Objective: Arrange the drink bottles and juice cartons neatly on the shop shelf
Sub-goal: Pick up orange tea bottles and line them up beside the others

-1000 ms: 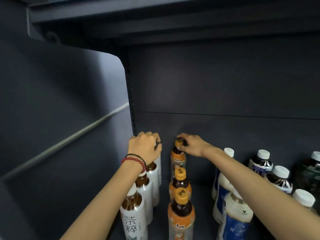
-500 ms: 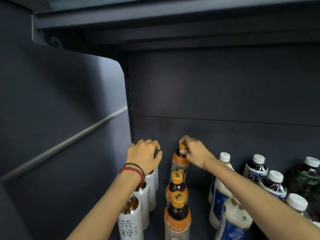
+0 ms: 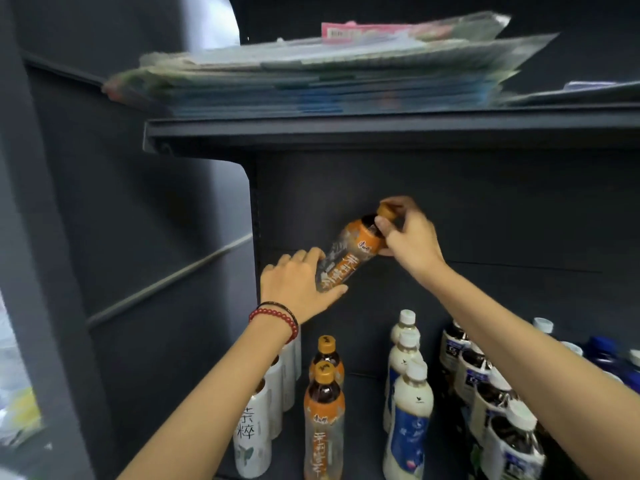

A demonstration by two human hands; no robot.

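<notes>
An orange-capped tea bottle [image 3: 349,254] hangs tilted in the air above the shelf, cap up to the right. My right hand [image 3: 408,237] grips its neck and cap. My left hand [image 3: 299,284] holds its lower end, thumb under the base. Below, two more orange-capped bottles [image 3: 323,407] stand in a row on the dark shelf [image 3: 367,386]. A row of white-labelled tea bottles [image 3: 254,431] stands at the left, partly hidden by my left forearm.
Cream-and-blue bottles [image 3: 408,410] and dark white-capped bottles [image 3: 485,386] stand in rows to the right, behind my right forearm. The upper shelf [image 3: 346,129] carries a stack of flat plastic-wrapped packs [image 3: 311,74]. A dark side panel [image 3: 138,271] closes the left.
The rear orange-capped bottle has been lifted off the shelf and tilted. My left hand left the white bottle's top and now holds the lifted bottle's base. The view has tipped upward.
</notes>
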